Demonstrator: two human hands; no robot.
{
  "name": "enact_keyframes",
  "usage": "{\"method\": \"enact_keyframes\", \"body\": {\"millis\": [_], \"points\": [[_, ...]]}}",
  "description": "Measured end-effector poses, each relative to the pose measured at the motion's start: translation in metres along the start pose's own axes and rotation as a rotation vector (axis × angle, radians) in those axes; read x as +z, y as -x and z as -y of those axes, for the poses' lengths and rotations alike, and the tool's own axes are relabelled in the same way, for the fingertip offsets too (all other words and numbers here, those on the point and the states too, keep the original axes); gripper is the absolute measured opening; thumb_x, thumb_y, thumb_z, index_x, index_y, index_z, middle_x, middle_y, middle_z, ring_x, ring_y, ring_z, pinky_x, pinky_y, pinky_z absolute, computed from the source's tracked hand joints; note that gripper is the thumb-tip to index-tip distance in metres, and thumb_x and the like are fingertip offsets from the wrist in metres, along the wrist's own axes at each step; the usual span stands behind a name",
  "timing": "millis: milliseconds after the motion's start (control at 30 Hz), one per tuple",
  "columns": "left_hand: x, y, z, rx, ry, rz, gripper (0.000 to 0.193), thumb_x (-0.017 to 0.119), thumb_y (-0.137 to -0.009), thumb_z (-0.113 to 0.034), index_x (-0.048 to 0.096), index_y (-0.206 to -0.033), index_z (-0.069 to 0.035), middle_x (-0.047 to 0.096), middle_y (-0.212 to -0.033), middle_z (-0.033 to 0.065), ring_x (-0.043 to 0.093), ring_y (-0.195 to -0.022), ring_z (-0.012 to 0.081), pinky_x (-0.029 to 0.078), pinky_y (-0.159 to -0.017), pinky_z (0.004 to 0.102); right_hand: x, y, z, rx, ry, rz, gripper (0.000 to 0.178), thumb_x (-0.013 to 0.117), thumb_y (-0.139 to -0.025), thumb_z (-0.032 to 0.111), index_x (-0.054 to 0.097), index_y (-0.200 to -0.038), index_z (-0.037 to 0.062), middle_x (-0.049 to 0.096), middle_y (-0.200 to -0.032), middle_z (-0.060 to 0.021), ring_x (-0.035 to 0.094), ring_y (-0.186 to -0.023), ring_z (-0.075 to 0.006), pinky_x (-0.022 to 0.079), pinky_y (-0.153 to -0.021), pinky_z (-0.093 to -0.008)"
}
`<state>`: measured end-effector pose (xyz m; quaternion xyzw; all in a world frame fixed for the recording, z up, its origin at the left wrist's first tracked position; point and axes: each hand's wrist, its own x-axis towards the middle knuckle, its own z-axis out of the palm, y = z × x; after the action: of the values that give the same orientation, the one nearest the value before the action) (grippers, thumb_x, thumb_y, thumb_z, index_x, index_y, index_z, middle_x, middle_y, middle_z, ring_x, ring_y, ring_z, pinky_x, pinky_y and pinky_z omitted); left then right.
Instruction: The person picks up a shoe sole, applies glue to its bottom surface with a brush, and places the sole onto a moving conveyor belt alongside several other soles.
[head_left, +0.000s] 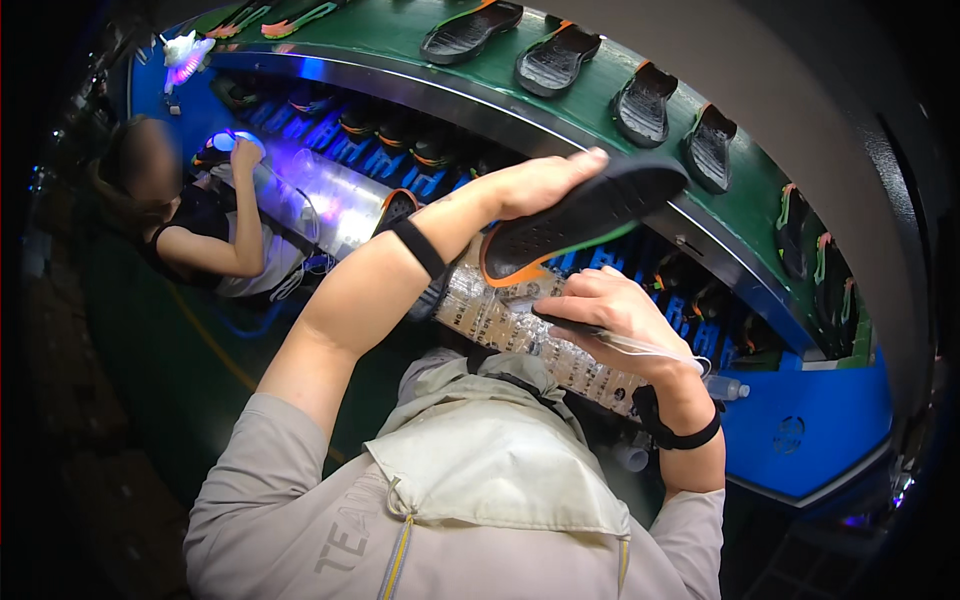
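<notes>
Left fingers (583, 162) gripping long black orange-edged shoe sole (580, 225); right fingers (572, 307) round slim black object (568, 322) | step: likely sole handling; next needs steady sole

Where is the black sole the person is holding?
In the head view, the black sole is right of centre in the upper half, held in the left hand, above the right hand.
</notes>
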<state>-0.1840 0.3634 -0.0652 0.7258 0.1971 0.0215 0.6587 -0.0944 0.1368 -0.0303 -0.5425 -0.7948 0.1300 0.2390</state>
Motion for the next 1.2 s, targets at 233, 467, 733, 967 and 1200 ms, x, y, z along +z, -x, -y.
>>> {"method": "enact_keyframes", "body": {"millis": [233,467,733,967,1200], "points": [[-0.034,0.058,0.17,0.466,1.064,-0.093,0.083,0.029,-0.109,-0.075,0.052,-0.159,-0.012,0.056,-0.159,0.0128,0.052,-0.149,0.0315,0.041,-0.124,0.0543,0.021,0.026,-0.015,0.31,-0.197,-0.361,0.024,0.083,-0.081,0.003,0.081,-0.105,0.0054,0.075,-0.086,-0.009,0.069,-0.073,-0.0226,0.053,-0.075,-0.0334],[-0.024,0.151,0.357,-0.386,1.402,0.247,0.11,0.031,-0.097,-0.091,0.044,-0.165,-0.007,0.05,-0.155,0.0416,0.048,-0.141,0.0661,0.043,-0.106,0.0804,0.099,0.063,-0.05,0.882,-0.698,-0.596,0.02,0.078,-0.094,0.009,0.081,-0.112,-0.0002,0.075,-0.094,-0.0005,0.063,-0.084,-0.0075,0.051,-0.078,-0.0247],[0.066,0.129,0.356,-0.211,1.738,0.081,0.081,0.038,-0.102,-0.054,0.046,-0.161,0.002,0.055,-0.153,0.0356,0.054,-0.141,0.0569,0.043,-0.118,0.0702,0.153,0.025,-0.056,1.027,-0.599,-0.425,0.025,0.077,-0.093,0.024,0.082,-0.108,0.0034,0.077,-0.092,-0.0032,0.068,-0.085,-0.0132,0.055,-0.081,-0.0319],[0.083,0.099,0.261,-0.001,1.658,-0.059,0.08,0.033,-0.106,-0.057,0.051,-0.156,0.002,0.064,-0.142,0.0334,0.063,-0.132,0.0501,0.05,-0.117,0.0589,0.135,-0.043,-0.052,0.818,-0.488,-0.705,0.024,0.076,-0.094,0.021,0.08,-0.106,-0.0003,0.074,-0.082,-0.0047,0.065,-0.076,-0.0113,0.053,-0.072,-0.0294],[0.086,0.096,0.209,0.128,1.433,-0.104,0.071,0.036,-0.11,-0.057,0.052,-0.158,-0.007,0.064,-0.15,0.0155,0.065,-0.137,0.0292,0.051,-0.119,0.0471,0.133,-0.065,-0.033,0.496,-0.219,-0.849,0.02,0.08,-0.089,0.01,0.077,-0.107,0.002,0.075,-0.093,-0.0177,0.075,-0.083,-0.0327,0.059,-0.077,-0.0405]]}}
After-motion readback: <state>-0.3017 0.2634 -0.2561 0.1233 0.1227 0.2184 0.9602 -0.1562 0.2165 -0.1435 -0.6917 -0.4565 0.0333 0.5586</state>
